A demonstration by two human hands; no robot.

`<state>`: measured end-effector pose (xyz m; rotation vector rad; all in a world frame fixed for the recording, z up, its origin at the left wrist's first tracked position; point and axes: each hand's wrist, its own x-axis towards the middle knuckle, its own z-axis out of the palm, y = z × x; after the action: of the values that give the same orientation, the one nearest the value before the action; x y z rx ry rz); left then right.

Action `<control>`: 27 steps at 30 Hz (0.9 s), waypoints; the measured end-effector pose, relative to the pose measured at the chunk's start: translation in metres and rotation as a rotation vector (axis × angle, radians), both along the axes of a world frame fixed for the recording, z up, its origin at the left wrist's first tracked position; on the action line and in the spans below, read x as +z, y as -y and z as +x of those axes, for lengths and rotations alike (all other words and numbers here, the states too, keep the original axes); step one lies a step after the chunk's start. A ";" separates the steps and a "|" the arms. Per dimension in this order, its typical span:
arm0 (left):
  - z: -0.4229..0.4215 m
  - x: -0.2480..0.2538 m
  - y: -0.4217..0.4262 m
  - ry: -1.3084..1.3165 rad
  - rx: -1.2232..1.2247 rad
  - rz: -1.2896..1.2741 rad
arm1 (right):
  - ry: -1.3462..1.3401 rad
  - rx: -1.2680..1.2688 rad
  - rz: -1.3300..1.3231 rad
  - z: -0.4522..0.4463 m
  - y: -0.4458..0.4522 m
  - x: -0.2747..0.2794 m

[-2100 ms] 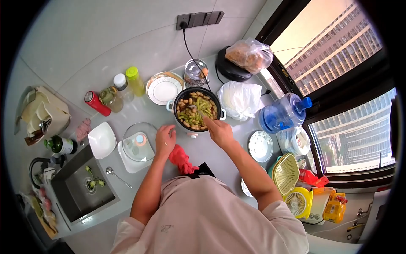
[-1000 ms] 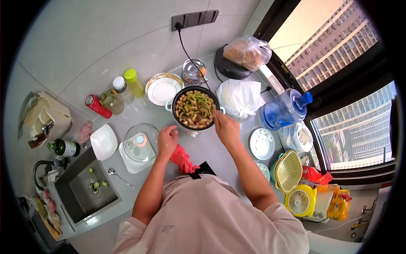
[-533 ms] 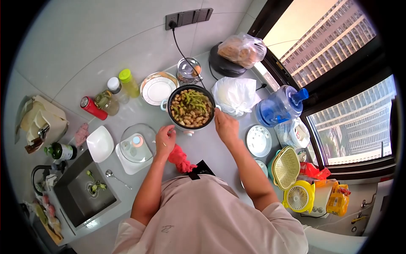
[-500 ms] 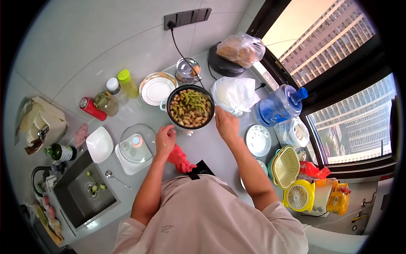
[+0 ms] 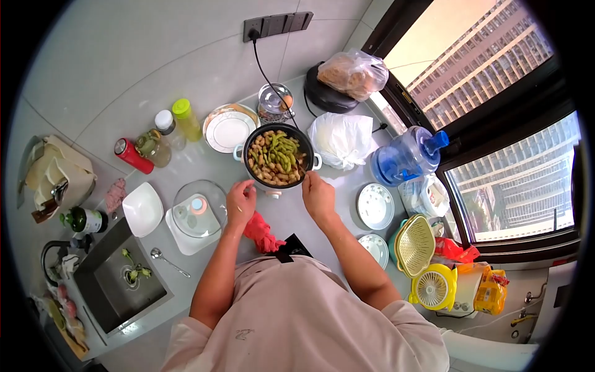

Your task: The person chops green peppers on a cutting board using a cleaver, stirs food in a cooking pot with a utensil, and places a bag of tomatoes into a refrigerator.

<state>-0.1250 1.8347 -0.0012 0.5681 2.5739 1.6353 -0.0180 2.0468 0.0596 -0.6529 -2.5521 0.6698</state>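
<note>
2 hands (image 5: 240,203) (image 5: 320,197) by 1 pot (image 5: 278,127): left released, loosely curled; right's grip, i cannot tell.

The right grip (image 5: 318,194) is folded at the rim of the round white pot with black inside (image 5: 310,153); its fingers cover whatever it may hold, so this I cannot tell. The left grip (image 5: 240,199) curls inward and hides its palm. Below it, the crumpled red cloth (image 5: 263,233) goes partly behind the forearm (image 5: 225,263). Lower, between both grips, a flat black object (image 5: 301,247) is partly covered by the pale beige shirt (image 5: 285,310). Beyond the right grip, the white plastic bag (image 5: 339,141) conceals its contents.
</note>
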 end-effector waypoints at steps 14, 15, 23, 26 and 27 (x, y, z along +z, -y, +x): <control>0.001 0.002 0.003 0.046 -0.002 0.022 | 0.016 0.090 0.257 0.005 -0.033 0.006; 0.001 0.002 0.002 0.050 -0.001 0.011 | 0.037 0.043 0.235 -0.003 -0.046 0.000; -0.001 0.007 -0.006 0.004 -0.020 -0.007 | 0.089 -0.074 -0.231 -0.069 -0.068 -0.043; -0.002 0.009 -0.006 0.003 -0.009 -0.015 | -0.083 0.025 -0.199 -0.064 -0.051 -0.043; -0.002 0.008 -0.006 0.002 -0.001 -0.021 | -0.080 0.030 -0.199 -0.059 -0.046 -0.040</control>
<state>-0.1266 1.8402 0.0073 0.5658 2.5862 1.6053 -0.0768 2.0927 0.0200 -0.6399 -2.4460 0.9497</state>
